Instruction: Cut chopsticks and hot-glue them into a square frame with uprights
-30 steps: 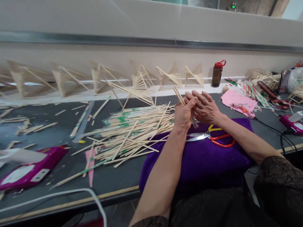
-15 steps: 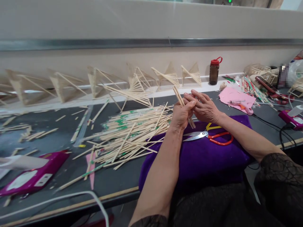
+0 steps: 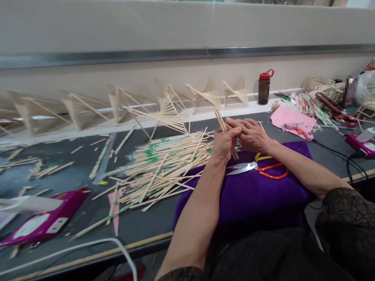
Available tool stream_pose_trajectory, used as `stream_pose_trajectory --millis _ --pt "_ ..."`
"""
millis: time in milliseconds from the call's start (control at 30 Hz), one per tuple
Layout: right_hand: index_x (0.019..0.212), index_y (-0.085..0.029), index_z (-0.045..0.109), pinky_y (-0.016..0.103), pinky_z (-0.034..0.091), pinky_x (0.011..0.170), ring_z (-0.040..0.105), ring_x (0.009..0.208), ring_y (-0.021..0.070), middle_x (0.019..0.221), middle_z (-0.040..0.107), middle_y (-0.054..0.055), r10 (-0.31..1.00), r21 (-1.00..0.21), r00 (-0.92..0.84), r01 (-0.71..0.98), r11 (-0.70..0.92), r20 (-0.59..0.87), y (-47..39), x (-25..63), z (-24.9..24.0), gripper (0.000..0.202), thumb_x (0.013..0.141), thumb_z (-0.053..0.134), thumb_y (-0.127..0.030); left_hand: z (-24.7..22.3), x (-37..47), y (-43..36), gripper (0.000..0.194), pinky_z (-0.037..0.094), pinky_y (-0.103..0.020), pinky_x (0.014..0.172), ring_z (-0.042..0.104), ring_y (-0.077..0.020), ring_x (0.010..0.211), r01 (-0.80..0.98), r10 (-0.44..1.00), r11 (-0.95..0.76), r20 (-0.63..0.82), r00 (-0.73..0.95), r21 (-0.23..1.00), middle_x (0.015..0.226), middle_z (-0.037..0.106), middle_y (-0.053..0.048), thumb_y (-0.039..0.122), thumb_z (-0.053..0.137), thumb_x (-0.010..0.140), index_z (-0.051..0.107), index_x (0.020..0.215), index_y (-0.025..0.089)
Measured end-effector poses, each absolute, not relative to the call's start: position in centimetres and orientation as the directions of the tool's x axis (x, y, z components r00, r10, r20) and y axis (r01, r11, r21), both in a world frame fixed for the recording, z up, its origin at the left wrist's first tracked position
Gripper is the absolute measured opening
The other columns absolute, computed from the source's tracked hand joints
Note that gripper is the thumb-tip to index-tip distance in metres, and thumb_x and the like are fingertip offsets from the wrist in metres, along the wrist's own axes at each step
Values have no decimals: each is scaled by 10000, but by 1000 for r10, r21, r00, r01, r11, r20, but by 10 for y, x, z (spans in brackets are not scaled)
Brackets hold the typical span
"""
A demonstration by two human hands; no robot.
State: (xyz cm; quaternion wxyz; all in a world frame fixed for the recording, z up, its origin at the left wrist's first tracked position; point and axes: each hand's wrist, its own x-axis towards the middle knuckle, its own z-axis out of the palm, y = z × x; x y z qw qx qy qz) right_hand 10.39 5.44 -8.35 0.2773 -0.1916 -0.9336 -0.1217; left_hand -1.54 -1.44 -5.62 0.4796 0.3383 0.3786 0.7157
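Note:
My left hand (image 3: 222, 143) is closed around a small bunch of wooden chopsticks (image 3: 220, 120), which stand tilted with their tops leaning left. My right hand (image 3: 252, 135) presses against the bunch and the left fingers from the right side. Its fingers are bent and close together; their tips are partly hidden. Both hands are above the far edge of a purple cloth (image 3: 258, 203). Just below them, scissors (image 3: 273, 175) with red and yellow handles lie open on the cloth. Left of the hands a large pile of loose and wrapped chopsticks (image 3: 164, 166) spreads over the table.
Fan-shaped stick structures (image 3: 205, 95) line the wall. A brown bottle (image 3: 264, 90) with a red lid stands behind the hands. Right lies a glue gun (image 3: 304, 134) on pink foam (image 3: 288, 117), with cables. A magenta device (image 3: 63, 216) and a white cable (image 3: 96, 241) are at left.
My right fingers, raised and more spread before, have come down and closed in against the chopsticks and left hand. The bunch now stands slightly more upright. The camera view has shifted slightly.

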Motion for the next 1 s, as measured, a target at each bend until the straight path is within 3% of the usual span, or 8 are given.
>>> stream_pose_trajectory --millis 200,300,433,533,600,767,867,1000 --pt "1460 -221 533 468 407 1061 571 1245 274 1588 467 88 282 102 -798 392 914 533 53 101 -83 572 900 483 -119 -54 -14 -13 123 422 -154 457 559 -62 517 -482 943 -232 75 -323 845 591 608 22 142 761 570 681 663 132" --pt "1436 -222 555 491 395 1082 564 1253 287 1603 446 92 299 13 -811 353 936 503 51 103 -78 551 890 519 -153 -53 -16 -12 202 397 -156 434 548 -60 493 -479 937 -239 71 -342 845 572 585 35 223 834 607 664 679 142" --pt "1452 -228 537 468 407 1112 501 1364 285 1628 403 95 349 -416 -780 126 900 519 49 109 -66 591 895 586 -420 -52 -19 -12 400 176 -183 325 334 -21 348 -427 917 -244 63 -394 871 482 486 71 445 875 652 585 627 170" --pt "1518 -228 458 418 427 1114 530 1360 243 1581 469 97 480 -796 -742 -118 594 468 46 111 -55 702 943 420 -627 -48 -18 -14 427 123 -204 319 251 -7 333 -402 911 -251 75 -406 881 534 563 50 529 848 680 603 659 179" --pt "1572 -237 374 410 455 1094 560 1333 240 1608 431 94 551 -911 -744 -196 362 379 45 110 -49 809 930 308 -725 -45 -18 -16 388 127 -214 319 245 -6 334 -380 899 -265 84 -429 886 597 627 32 533 823 713 654 724 184" --pt "1613 -212 263 429 493 1083 464 1436 248 1698 250 80 640 -940 -707 -334 74 301 44 111 -38 922 902 122 -782 -45 -23 -16 300 149 -203 333 258 3 338 -371 852 -323 97 -514 871 684 685 35 436 824 720 685 830 195" --pt "1574 -182 329 458 471 1114 443 1453 249 1651 359 108 687 -899 -638 -435 50 347 43 113 -34 948 894 108 -805 -48 -25 -14 330 153 -188 338 258 13 344 -387 844 -318 73 -531 865 712 695 38 386 854 672 666 857 188" --pt "1448 -229 506 495 509 1065 511 1390 282 1498 566 117 701 -907 -609 -400 133 371 41 112 -34 870 865 300 -841 -51 -23 -13 393 142 -193 337 289 -1 338 -399 896 -237 40 -442 886 613 623 60 369 890 617 673 882 177"
